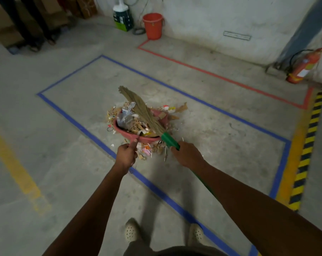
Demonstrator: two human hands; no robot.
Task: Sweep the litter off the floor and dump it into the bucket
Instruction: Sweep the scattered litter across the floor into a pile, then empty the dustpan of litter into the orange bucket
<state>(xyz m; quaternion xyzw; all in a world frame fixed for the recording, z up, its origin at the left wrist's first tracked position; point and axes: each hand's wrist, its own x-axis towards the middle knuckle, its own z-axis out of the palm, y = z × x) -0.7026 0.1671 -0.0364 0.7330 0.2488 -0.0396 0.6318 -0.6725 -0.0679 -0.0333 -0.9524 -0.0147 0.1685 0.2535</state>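
1. Litter (128,120): most of it is heaped in the red dustpan (138,139), inside the blue tape rectangle (77,124) on the floor (64,172). Loose scraps lie round the pan, off the far-right rim, along the left edge, and in a cluster just beside the hands.
2. Left hand (126,155): clenched round the dustpan's short handle.
3. Right hand (187,154): clenched round the broom's (143,111) green grip, just behind the collar. The bristles lie slantwise over the heap, with their tips past the far rim.
4. Bucket (153,25): orange, standing against the far wall (211,15) at the corner of the red tape line (221,77), well apart from the pan.
5. Step in hand, my read: last gather before the carry. I can't tell whether the pan is resting on the floor or just lifted.
6. To do it well:
   - Set the pan lip flat on the floor, facing the scraps.
   - Use short, low strokes toward the lip. Long flicks will scatter the light paper and plastic.
   - Clear the near cluster first, since it sits behind the pan and the pan needs turning for it.
7. The pan looks overfull. Best to lay the bristles on the heap as a lid, tilt the pan back toward the handle, and walk slowly.
8. Main risk: the plastic film on top slides off on the way to the bucket. Two trips would be safer than one.
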